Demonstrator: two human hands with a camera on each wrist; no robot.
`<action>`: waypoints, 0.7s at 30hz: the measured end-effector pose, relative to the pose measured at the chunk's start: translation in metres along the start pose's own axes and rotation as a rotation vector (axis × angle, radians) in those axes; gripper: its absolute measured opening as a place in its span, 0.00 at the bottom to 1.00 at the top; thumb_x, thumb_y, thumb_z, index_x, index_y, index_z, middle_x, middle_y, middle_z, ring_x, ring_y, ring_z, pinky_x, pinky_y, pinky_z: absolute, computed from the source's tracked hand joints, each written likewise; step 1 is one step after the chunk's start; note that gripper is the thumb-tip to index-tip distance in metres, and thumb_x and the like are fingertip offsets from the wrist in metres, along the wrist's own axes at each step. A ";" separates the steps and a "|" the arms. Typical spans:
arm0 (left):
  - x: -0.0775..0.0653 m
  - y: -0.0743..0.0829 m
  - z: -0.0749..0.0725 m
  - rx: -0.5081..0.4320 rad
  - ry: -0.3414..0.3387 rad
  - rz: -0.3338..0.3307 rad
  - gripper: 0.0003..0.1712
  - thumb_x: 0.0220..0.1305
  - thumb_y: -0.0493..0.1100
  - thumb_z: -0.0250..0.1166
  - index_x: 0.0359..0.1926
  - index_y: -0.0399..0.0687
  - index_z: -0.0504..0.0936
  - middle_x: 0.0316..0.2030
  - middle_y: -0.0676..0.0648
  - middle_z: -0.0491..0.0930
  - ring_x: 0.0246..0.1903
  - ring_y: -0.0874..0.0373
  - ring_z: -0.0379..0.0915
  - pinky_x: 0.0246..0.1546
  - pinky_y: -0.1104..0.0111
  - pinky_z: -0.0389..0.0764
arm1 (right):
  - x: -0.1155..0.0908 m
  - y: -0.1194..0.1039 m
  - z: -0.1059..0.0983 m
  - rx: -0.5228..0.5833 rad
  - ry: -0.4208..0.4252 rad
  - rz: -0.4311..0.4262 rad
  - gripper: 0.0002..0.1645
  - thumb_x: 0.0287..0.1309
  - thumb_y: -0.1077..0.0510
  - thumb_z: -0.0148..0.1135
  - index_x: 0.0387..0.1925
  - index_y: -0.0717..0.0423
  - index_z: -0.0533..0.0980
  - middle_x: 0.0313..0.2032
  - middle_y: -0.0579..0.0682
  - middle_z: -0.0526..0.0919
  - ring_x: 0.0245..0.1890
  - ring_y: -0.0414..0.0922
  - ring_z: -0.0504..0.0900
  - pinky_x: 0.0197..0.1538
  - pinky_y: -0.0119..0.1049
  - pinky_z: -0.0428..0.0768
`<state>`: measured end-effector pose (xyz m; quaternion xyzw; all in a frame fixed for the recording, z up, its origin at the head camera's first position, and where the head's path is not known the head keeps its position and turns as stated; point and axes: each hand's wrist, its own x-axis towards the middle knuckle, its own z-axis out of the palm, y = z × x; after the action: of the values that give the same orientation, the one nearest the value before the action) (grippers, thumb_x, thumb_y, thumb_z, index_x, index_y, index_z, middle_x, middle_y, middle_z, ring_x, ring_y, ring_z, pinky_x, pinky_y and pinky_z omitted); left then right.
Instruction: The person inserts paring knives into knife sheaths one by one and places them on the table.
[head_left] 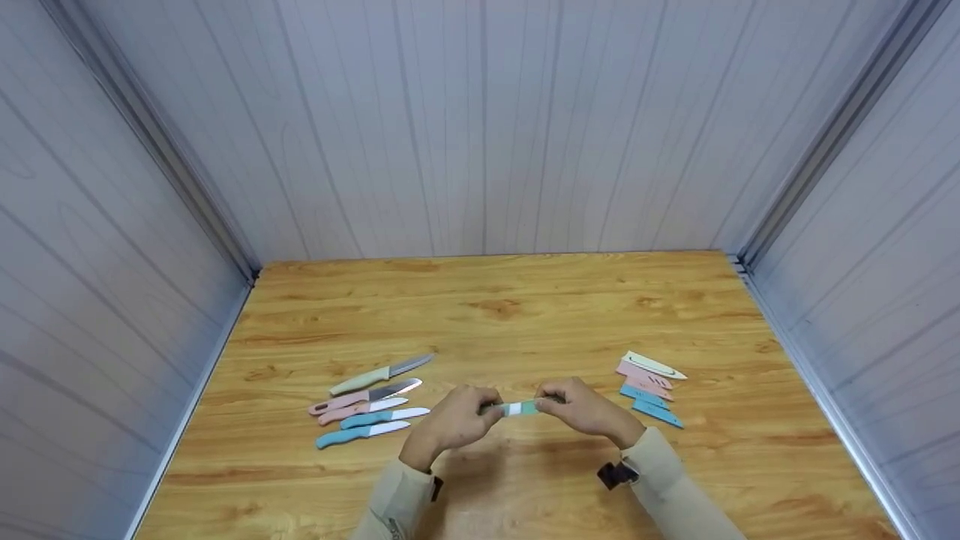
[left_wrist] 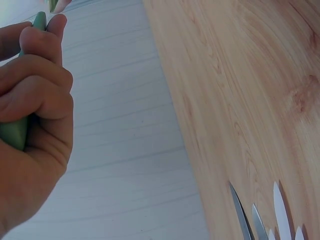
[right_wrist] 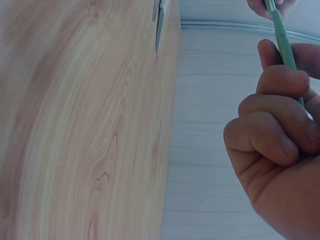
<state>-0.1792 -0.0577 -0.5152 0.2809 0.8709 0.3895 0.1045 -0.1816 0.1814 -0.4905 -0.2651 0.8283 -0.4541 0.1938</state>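
Observation:
My left hand (head_left: pixel 459 416) grips the green handle (left_wrist: pixel 14 134) of a knife, fingers curled round it. Across from it, my right hand (head_left: pixel 581 407) holds a green blade sheath (right_wrist: pixel 284 42) between thumb and fingers. The knife's white blade (head_left: pixel 515 409) shows as a short stretch between handle and sheath, its far part hidden inside the sheath. Knife and sheath lie in one line between the two hands, over the middle front of the table.
Left on the wooden table (head_left: pixel 495 330) lie a cream knife (head_left: pixel 361 381), two pink knives (head_left: pixel 341 403) and two blue knives (head_left: pixel 345 436), blades pointing right. At right are a white sheath (head_left: pixel 654 365), pink sheaths (head_left: pixel 634 372) and blue sheaths (head_left: pixel 658 413). Panel walls (head_left: pixel 480 135) enclose the table.

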 end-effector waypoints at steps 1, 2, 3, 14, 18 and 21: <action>0.000 0.000 0.000 -0.002 -0.001 -0.002 0.10 0.69 0.46 0.55 0.31 0.52 0.80 0.17 0.58 0.66 0.15 0.66 0.57 0.19 0.72 0.62 | 0.001 0.004 0.001 -0.001 0.000 0.003 0.11 0.69 0.58 0.51 0.32 0.56 0.77 0.21 0.41 0.66 0.19 0.35 0.60 0.27 0.31 0.63; 0.000 0.001 0.000 -0.003 -0.001 -0.003 0.11 0.69 0.46 0.55 0.31 0.52 0.80 0.17 0.58 0.66 0.15 0.66 0.57 0.19 0.72 0.62 | 0.003 0.009 0.002 -0.003 0.002 0.005 0.11 0.69 0.58 0.51 0.32 0.56 0.77 0.22 0.41 0.66 0.19 0.35 0.59 0.27 0.31 0.63; 0.000 0.001 0.001 -0.004 0.000 -0.004 0.11 0.69 0.46 0.55 0.31 0.52 0.80 0.17 0.58 0.66 0.15 0.66 0.57 0.19 0.72 0.62 | 0.004 0.014 0.003 -0.005 0.004 0.004 0.12 0.69 0.58 0.51 0.32 0.56 0.77 0.22 0.41 0.66 0.19 0.36 0.59 0.27 0.31 0.63; 0.002 0.003 0.003 -0.015 0.003 0.003 0.10 0.67 0.42 0.55 0.29 0.51 0.80 0.15 0.59 0.63 0.12 0.67 0.54 0.16 0.74 0.59 | 0.008 0.032 0.009 0.035 0.003 -0.013 0.14 0.69 0.50 0.51 0.30 0.50 0.76 0.21 0.42 0.65 0.18 0.38 0.59 0.27 0.33 0.63; 0.003 0.003 0.003 -0.010 0.006 0.008 0.10 0.68 0.43 0.55 0.30 0.52 0.80 0.16 0.58 0.64 0.13 0.67 0.55 0.17 0.73 0.60 | 0.009 0.031 0.008 0.036 0.001 -0.021 0.13 0.69 0.51 0.50 0.30 0.48 0.76 0.20 0.41 0.65 0.18 0.38 0.59 0.28 0.32 0.64; 0.004 0.003 0.004 -0.007 0.006 0.014 0.11 0.68 0.43 0.55 0.30 0.52 0.80 0.16 0.58 0.65 0.13 0.67 0.56 0.18 0.73 0.61 | 0.010 0.031 0.008 0.034 -0.003 -0.025 0.13 0.70 0.51 0.50 0.30 0.48 0.76 0.20 0.41 0.65 0.18 0.38 0.59 0.28 0.32 0.64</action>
<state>-0.1799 -0.0514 -0.5154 0.2856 0.8677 0.3942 0.1003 -0.1931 0.1843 -0.5218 -0.2729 0.8166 -0.4702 0.1938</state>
